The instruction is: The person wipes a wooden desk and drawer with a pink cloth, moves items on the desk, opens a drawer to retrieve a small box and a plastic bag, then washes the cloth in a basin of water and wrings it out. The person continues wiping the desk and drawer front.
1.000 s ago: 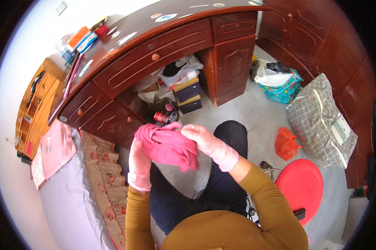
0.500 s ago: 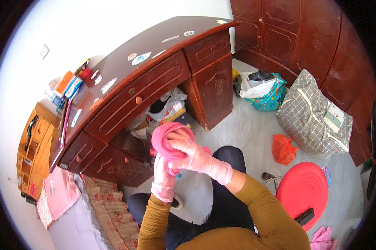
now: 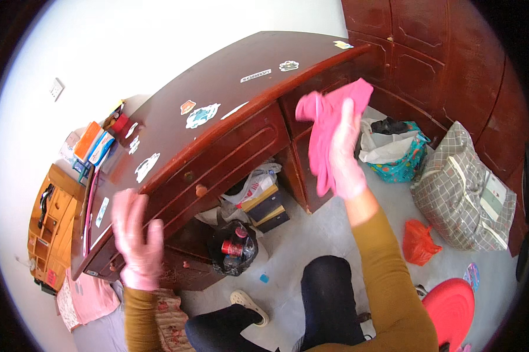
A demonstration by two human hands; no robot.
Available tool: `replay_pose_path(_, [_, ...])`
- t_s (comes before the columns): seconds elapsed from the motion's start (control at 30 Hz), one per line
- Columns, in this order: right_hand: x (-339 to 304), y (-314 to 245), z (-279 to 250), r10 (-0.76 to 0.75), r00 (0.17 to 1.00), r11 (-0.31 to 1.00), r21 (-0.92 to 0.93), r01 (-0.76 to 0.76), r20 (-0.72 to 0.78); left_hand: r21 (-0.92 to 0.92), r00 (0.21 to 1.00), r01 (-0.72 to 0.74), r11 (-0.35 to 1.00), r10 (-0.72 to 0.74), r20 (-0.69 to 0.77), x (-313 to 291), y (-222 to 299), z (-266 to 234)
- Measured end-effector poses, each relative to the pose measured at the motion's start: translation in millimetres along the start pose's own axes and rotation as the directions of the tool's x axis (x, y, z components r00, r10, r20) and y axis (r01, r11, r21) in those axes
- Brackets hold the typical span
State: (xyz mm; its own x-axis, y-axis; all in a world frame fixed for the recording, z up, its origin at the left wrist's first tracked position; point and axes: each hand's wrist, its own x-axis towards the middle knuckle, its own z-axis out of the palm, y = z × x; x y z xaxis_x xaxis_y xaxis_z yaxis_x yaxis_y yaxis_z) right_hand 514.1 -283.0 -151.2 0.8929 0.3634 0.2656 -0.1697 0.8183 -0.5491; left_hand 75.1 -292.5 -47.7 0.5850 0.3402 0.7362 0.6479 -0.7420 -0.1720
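Note:
A pink cloth (image 3: 326,132) hangs crumpled from my right hand (image 3: 347,155), which is closed on it in a clear pinkish glove. That hand is raised in front of the right-hand drawers of the dark red wooden desk (image 3: 170,105). My left hand (image 3: 136,237), gloved likewise, holds nothing; its fingers are apart. It is up near the desk's left front edge. Several stickers, among them a blue and white one (image 3: 203,116), are stuck to the desk top.
Below the desk stand a black-lined bin (image 3: 235,267) and dark boxes (image 3: 267,208). To the right are a teal bag (image 3: 402,161), a grey checked bag (image 3: 461,193), an orange-red plastic bag (image 3: 419,242) and a red round stool (image 3: 452,311). Books and boxes (image 3: 94,144) stand on the desk's left end.
My hands have parted from around the bundled cloth. The right has carried it up and to the right, where it hangs looser; the left has moved left, without it. The view has shifted.

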Motion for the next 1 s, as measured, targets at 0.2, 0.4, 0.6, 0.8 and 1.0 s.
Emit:
replay_pose_path(0.2, [32,95,2,-0.178,0.983,0.937,-0.295,0.185,0.049,0.396,0.982,0.009,0.918,-0.082,0.167,1,-102,12])
replay_pose_path(0.4, [21,118,-13,-0.202,0.707,0.533,-0.529,0.660,0.677,0.246,0.973,0.129,0.961,-0.170,0.153,-31,-129,-6])
replay_pose_path(0.6, [162,140,-118,-0.203,0.974,0.730,-0.648,0.217,0.098,0.239,0.977,0.135,0.962,-0.170,0.131,-21,-129,11])
replay_pose_path(0.8, [104,126,-51,-0.192,0.979,0.784,-0.590,0.194,0.067,0.255,0.978,0.120,0.960,-0.157,0.134,-26,-141,7])
replay_pose_path(1.0, [55,140,-31,-0.319,0.701,0.464,-0.540,0.702,0.637,0.262,0.956,0.168,0.950,-0.222,0.191,-26,-135,-1])
